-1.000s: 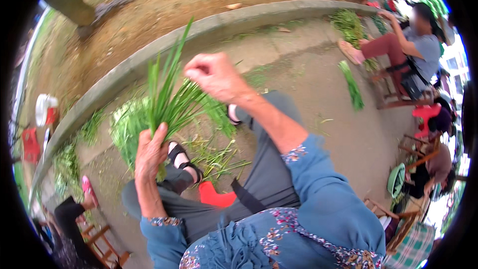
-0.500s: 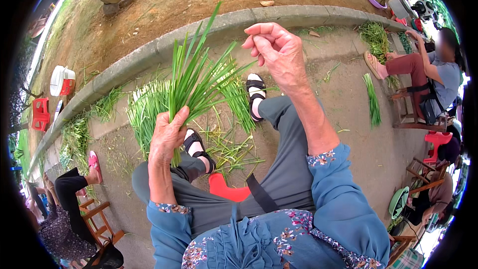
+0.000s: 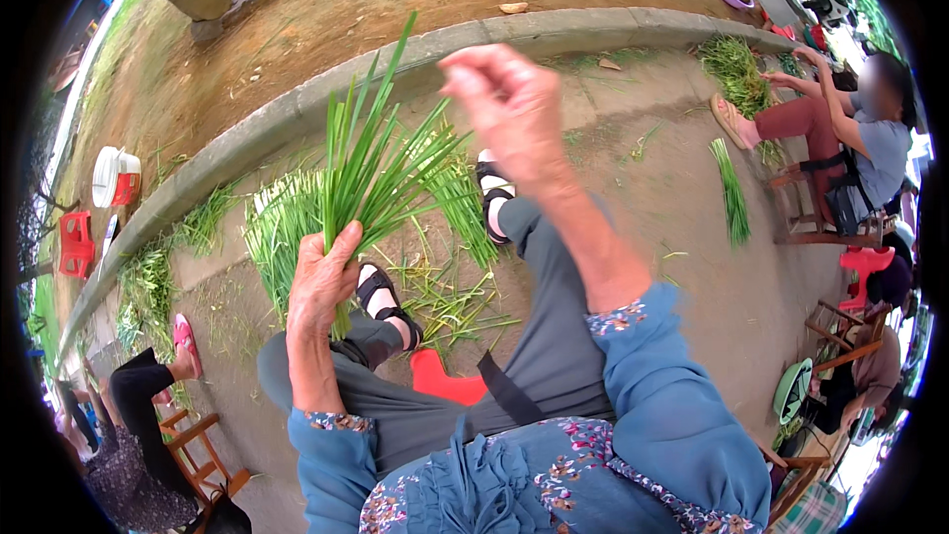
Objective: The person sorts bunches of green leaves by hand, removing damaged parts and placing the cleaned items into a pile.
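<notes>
A fanned bunch of long green leaves (image 3: 368,153) is in my left hand (image 3: 318,282), whose fingers are closed round its lower end. My right hand (image 3: 506,109) hovers beside the upper leaves, blurred, fingers curled with the tips together; whether they pinch anything is unclear. A large pile of cut greens (image 3: 277,232) lies beyond my left hand, more greens (image 3: 463,200) lie near my sandalled feet, and loose pale stalks (image 3: 450,302) are strewn between them.
A curved concrete kerb (image 3: 534,30) borders bare soil. At right, a seated person (image 3: 860,138) is near a green bundle (image 3: 730,188), red stool (image 3: 862,277) and green basin (image 3: 791,396). Another person (image 3: 138,455) sits lower left. A white bucket (image 3: 112,176) and red stool (image 3: 77,242) stand left.
My right hand rose higher from a second ago, then moved left toward the leaf tips over the last half second. My left hand still holds the bunch; the whole view has shifted.
</notes>
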Action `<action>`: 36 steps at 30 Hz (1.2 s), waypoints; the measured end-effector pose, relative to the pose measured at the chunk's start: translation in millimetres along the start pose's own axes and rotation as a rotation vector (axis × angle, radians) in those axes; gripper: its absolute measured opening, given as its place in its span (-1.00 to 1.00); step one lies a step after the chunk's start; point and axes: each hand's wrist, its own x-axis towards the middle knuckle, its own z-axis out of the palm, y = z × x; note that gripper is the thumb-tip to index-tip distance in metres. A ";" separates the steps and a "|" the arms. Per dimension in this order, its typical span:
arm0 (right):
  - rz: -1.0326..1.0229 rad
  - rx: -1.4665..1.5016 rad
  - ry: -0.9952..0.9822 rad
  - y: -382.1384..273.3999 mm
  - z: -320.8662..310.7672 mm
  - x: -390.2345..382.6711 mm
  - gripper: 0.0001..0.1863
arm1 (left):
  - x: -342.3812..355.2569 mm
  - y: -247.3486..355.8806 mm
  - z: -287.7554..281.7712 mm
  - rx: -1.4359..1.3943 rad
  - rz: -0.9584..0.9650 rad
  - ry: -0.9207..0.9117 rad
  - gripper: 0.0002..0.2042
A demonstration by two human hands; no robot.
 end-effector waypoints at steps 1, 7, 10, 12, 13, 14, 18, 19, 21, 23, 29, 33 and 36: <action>-0.028 -0.111 -0.044 -5.5 10.5 -5.4 -0.93 | 0.6 -0.9 0.3 -0.011 -0.017 0.010 -0.71; -0.530 -0.549 -0.324 -8.1 81.1 -56.0 -0.83 | 6.6 -13.4 1.4 -0.011 0.063 0.135 -0.82; -0.554 -0.528 -0.372 -10.3 97.5 -68.0 -0.80 | 10.1 -38.9 -13.2 -0.028 0.156 0.226 -0.71; -0.558 -0.497 -0.408 -10.3 102.8 -77.2 -0.79 | 8.2 -46.8 -18.8 -0.058 0.156 0.273 -0.74; -0.562 -0.483 -0.435 -10.6 104.5 -82.5 -0.79 | 5.6 -46.7 -18.2 -0.077 0.144 0.289 -0.75; -0.560 -0.492 -0.465 -11.1 105.4 -88.2 -0.79 | 2.2 -44.4 -15.7 -0.095 0.134 0.305 -0.76; -0.536 -0.443 -0.488 -15.3 100.1 -91.4 -0.83 | -0.8 -29.3 -7.3 -0.124 0.093 0.329 -0.80; -0.506 -0.385 -0.456 -14.0 97.2 -87.1 -0.83 | -1.9 -26.5 -5.1 -0.142 0.078 0.323 -0.81; -0.515 -0.283 -0.359 -8.0 90.8 -73.2 -0.86 | -3.6 -20.1 -2.8 -0.146 0.047 0.279 -0.83; -0.370 -0.161 -0.226 -2.0 75.2 -47.0 -0.90 | -2.4 -9.9 -2.0 -0.108 0.022 0.122 -0.85; 0.197 0.162 -0.112 7.2 39.0 -17.7 -0.89 | -5.5 -2.3 -0.8 -0.089 0.010 -0.048 -0.72; 0.188 0.095 -0.144 9.9 29.8 -17.3 -0.88 | -8.9 0.6 3.3 -0.086 -0.005 -0.039 -0.70; 0.191 0.085 -0.164 11.3 25.4 -17.7 -0.87 | -9.0 -0.4 1.6 -0.080 0.004 -0.083 -0.70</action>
